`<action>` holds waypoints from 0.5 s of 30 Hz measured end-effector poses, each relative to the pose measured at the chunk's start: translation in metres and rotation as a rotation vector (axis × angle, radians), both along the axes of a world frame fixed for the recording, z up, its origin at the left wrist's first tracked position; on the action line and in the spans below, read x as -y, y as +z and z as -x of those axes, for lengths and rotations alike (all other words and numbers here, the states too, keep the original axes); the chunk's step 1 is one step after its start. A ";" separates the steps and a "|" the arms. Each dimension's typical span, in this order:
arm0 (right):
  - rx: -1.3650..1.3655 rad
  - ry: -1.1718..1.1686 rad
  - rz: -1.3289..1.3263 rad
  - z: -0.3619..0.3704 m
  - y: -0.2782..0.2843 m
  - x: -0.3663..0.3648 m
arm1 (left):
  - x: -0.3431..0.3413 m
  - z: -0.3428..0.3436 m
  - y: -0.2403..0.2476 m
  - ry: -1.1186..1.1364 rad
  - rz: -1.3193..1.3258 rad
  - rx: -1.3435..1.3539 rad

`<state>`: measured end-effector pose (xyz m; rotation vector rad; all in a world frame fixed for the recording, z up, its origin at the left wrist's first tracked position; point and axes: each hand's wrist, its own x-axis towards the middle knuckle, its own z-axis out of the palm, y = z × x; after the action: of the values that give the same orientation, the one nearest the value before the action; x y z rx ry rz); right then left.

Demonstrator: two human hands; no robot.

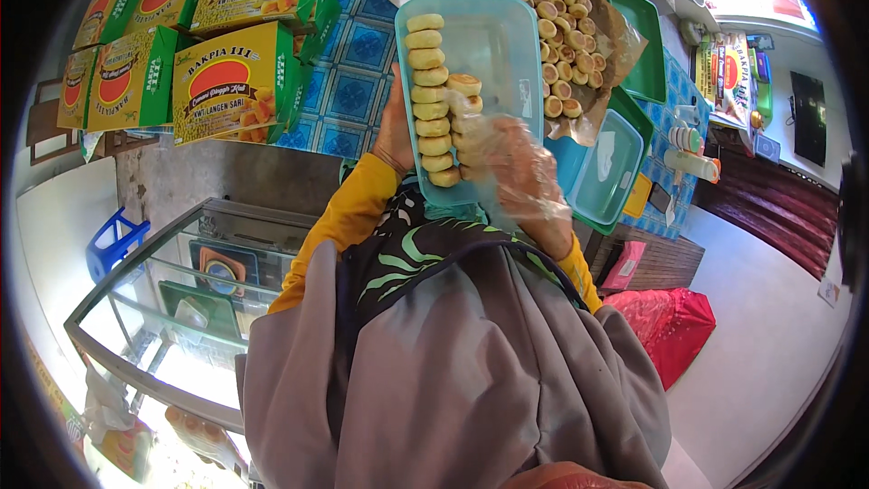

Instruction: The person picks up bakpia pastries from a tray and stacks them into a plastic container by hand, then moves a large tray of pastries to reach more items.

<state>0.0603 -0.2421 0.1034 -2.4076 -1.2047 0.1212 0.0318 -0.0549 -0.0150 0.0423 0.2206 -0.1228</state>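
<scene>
My left hand [395,131] grips the left side of a pale blue-green plastic container [487,34], its fingers partly hidden under it. Inside, a full row of round pastries [428,59] stands on edge along the left wall. Beside it runs a shorter second row of pastries [465,84]. My right hand [525,172], in a clear plastic glove, is inside the container at the near end of this second row. Motion smears its fingers, so whether they hold a pastry is unclear.
Many loose browned pastries [552,9] lie on brown paper [625,45] at the back. Yellow-green boxes [231,81] are stacked at far left on the blue patterned tablecloth [339,95]. Green trays [638,45] and another plastic container [605,167] sit right. A glass display case [181,285] stands near left.
</scene>
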 end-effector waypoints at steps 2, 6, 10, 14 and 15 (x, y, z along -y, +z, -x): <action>-0.036 -0.137 -0.171 -0.006 0.008 0.007 | 0.000 0.000 -0.004 0.009 0.055 0.032; -0.405 -0.325 -0.096 -0.017 0.035 0.028 | -0.007 0.007 0.012 0.054 -0.078 -0.082; -1.046 -0.582 -0.664 -0.009 0.029 0.040 | -0.007 0.002 0.005 0.051 -0.007 -0.046; -1.017 -0.450 -0.640 -0.003 0.014 0.010 | -0.006 -0.011 -0.002 -0.004 0.120 0.041; -0.911 -0.372 -0.513 -0.003 0.007 0.002 | -0.008 -0.009 0.001 -0.001 0.116 0.071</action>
<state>0.0634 -0.2444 0.1108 -1.7288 -0.3053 0.6238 0.0410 -0.0470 -0.0144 -0.0686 0.1425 -0.1350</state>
